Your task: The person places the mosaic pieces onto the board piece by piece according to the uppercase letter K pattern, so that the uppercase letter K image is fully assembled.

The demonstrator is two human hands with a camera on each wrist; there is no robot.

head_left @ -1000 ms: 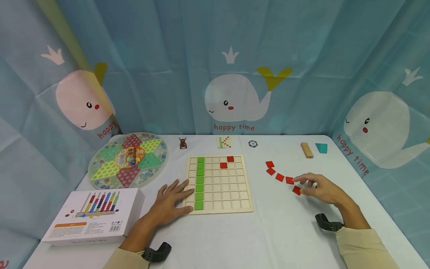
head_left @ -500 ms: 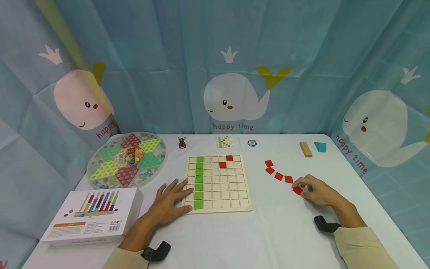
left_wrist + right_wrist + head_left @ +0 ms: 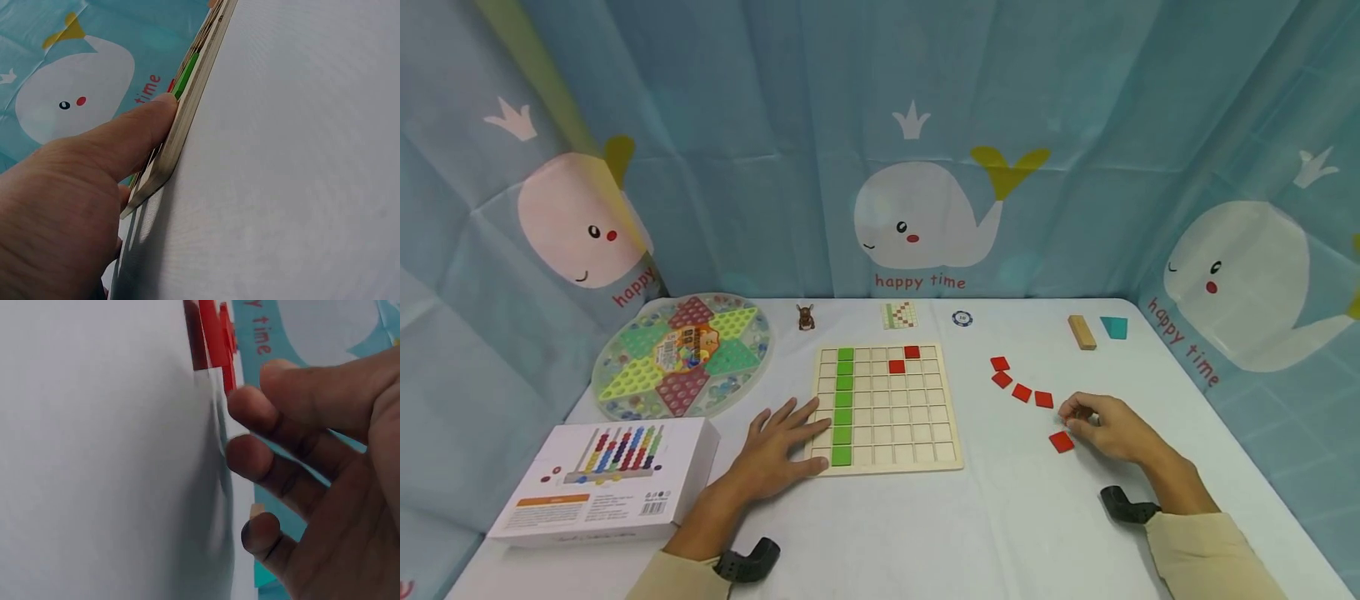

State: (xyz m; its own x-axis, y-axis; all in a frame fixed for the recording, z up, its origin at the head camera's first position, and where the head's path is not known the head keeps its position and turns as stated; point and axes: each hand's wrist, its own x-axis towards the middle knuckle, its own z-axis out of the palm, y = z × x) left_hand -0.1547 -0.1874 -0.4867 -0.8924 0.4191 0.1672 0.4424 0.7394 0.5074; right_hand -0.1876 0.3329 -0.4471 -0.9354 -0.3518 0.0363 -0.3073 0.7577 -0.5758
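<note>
The left hand [image 3: 778,454] lies with spread fingers on the left edge of a pale wooden grid board [image 3: 905,425]. In the left wrist view the thumb presses on the board's rim near a green tile [image 3: 186,78]. Green tiles fill one column of the board [image 3: 842,417], and two red tiles [image 3: 897,367] sit near its top right. The right hand [image 3: 1105,427] hovers just beyond a loose red tile [image 3: 1062,442], its fingers loosely curled. In the right wrist view, nothing shows between thumb and fingertips. Several more red tiles [image 3: 1022,392] form a curved row leading up and left.
A small pattern card [image 3: 900,315], a brown animal figurine [image 3: 806,317] and a poker chip [image 3: 962,318] lie at the back. A wooden block [image 3: 1082,332] and teal piece [image 3: 1115,327] are back right. A round game board [image 3: 682,354] and white box [image 3: 606,479] occupy the left.
The nearest loose red tile has slid toward the person, away from the curved row. The right hand first touched it and now is apart from it. The left hand stays on the board.
</note>
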